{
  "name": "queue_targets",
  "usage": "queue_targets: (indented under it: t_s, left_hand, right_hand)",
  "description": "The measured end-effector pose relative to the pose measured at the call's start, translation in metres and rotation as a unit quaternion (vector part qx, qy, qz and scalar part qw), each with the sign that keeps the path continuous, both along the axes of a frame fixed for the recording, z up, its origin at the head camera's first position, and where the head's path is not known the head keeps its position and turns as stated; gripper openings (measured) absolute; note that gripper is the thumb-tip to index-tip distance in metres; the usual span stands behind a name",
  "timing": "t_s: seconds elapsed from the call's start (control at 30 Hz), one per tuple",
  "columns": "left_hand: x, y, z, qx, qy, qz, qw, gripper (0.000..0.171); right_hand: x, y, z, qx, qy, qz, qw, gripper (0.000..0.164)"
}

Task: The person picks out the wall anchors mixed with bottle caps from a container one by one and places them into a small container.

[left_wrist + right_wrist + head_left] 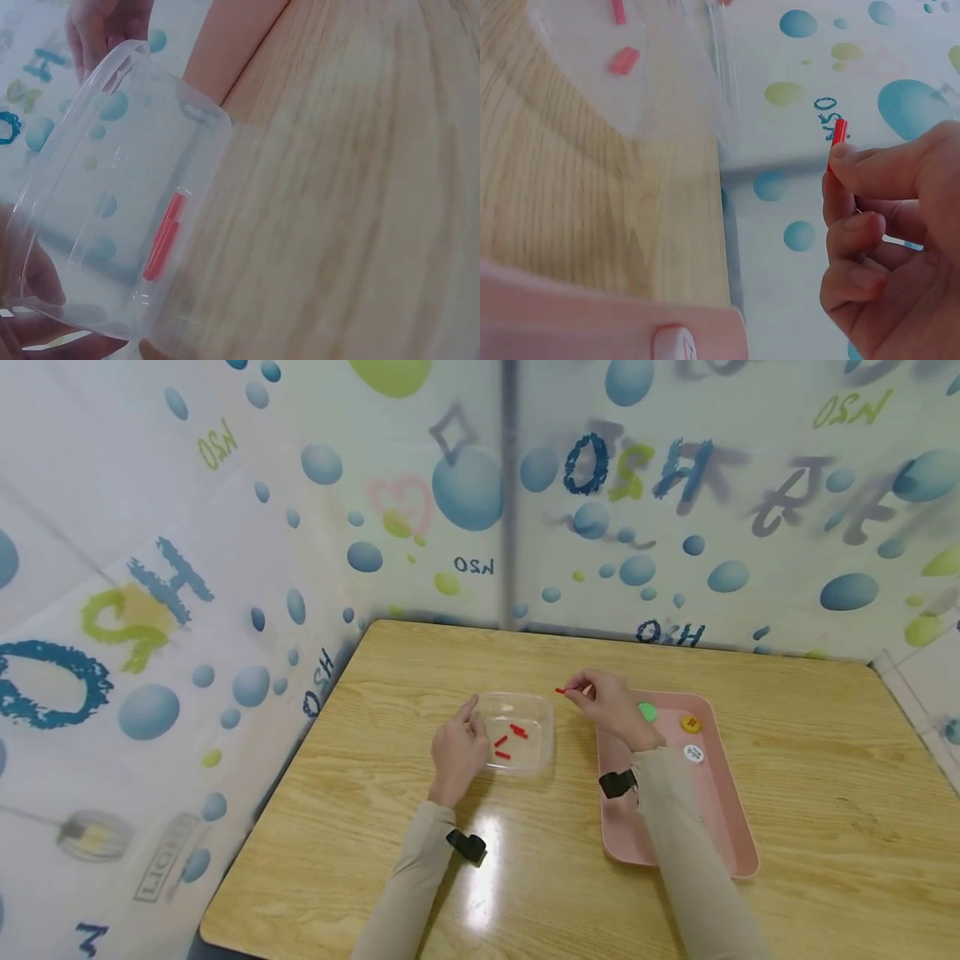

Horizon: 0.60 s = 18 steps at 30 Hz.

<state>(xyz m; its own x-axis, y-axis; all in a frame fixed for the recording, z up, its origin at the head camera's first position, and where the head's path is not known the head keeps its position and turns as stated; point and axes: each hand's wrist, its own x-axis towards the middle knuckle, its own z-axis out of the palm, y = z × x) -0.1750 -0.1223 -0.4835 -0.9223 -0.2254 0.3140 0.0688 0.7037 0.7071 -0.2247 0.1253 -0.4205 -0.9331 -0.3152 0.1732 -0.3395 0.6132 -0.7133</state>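
A clear plastic container (552, 735) stands on the table with several short red sticks (502, 741) on its bottom. My left hand (459, 752) grips its left wall, the thumb over the rim and fingers outside. Between thumb and index finger, my right hand (609, 703) pinches another small red stick (838, 135). That hand is raised between the container and a pink tray (738, 827), over the tray's far left corner. Inside the tray are a green disc (647, 712), a yellow button (691, 723) and a white button (693, 753); the right forearm hides part of the tray.
The wooden table (337, 802) extends around both containers. Behind it and along the left runs a white curtain (420, 593) printed with blue and green bubbles. Each wrist bears a black strap-on camera (467, 847).
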Motion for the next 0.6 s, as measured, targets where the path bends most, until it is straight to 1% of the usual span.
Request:
queue_targets:
  t_s: [0.1,0.23,0.4,0.6]
  left_hand:
    - [0.0,0.0,0.001,-0.002,-0.003,-0.001,1.0,0.04]
    - [0.001,0.001,0.001,-0.003,-0.003,0.002,1.0,0.04]
    - [0.001,0.001,0.002,-0.002,0.0,0.002,1.0,0.04]
    - [-0.001,0.001,0.001,-0.008,0.005,0.003,1.0,0.04]
  right_hand:
    - [0.0,-0.008,-0.005,-0.008,0.002,0.02,1.0,0.01]
    - [0.002,-0.02,-0.01,-0.008,-0.016,0.05,0.999,0.009]
    - [0.004,-0.032,-0.014,-0.003,-0.036,0.064,0.997,0.008]
    - [0.005,-0.043,-0.014,-0.002,-0.019,0.079,0.997,0.006]
